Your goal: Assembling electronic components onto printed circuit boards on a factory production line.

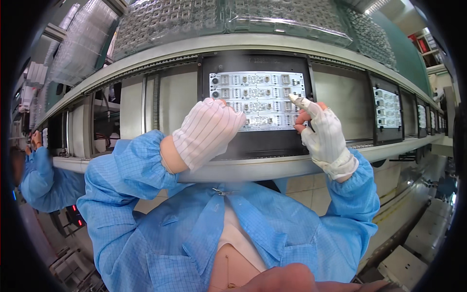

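A white circuit board panel point(265, 107) with rows of small components and two round black parts at its left lies in a black tray point(272, 147) on the rail line. My left hand point(209, 129), in a white striped glove, is over the panel's lower left corner. Its fingers curl downward, and whatever lies beneath them is hidden. At the panel's right edge is my right hand point(321, 131), gloved with some bare fingertips. Its covered index finger stretches over the board while the other fingers bend beside the edge, apart from it, with nothing visible between them.
Clear plastic trays point(170, 22) are stacked behind the far rail. Another tray with a white board point(387, 108) sits along the line at right, with more beyond. A metal rail point(243, 170) runs in front of me. At far left is another person's blue sleeve point(41, 173).
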A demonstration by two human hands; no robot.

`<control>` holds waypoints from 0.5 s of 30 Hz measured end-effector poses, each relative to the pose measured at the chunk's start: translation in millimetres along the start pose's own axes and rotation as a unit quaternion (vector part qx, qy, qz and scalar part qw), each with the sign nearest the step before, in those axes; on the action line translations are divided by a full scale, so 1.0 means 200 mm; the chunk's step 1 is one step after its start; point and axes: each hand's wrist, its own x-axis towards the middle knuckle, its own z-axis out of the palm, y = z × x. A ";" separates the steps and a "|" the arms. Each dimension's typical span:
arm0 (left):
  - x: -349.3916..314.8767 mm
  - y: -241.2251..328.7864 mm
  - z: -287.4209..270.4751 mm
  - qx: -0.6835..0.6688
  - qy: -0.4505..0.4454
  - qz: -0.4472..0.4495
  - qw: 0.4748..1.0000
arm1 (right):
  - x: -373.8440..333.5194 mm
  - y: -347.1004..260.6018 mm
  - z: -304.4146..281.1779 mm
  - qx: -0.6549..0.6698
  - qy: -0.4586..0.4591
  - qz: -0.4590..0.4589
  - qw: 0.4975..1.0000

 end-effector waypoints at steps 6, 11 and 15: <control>-0.03 -0.02 0.08 -0.065 0.048 -0.011 0.997 | 0.00 0.02 0.05 -0.036 -0.039 -0.007 0.999; -0.02 -0.03 0.10 -0.114 0.050 -0.030 0.992 | 0.03 0.04 0.04 -0.071 -0.060 -0.060 0.994; 0.02 -0.04 0.05 -0.137 -0.056 -0.059 0.987 | 0.05 0.04 0.02 -0.106 -0.092 -0.076 0.987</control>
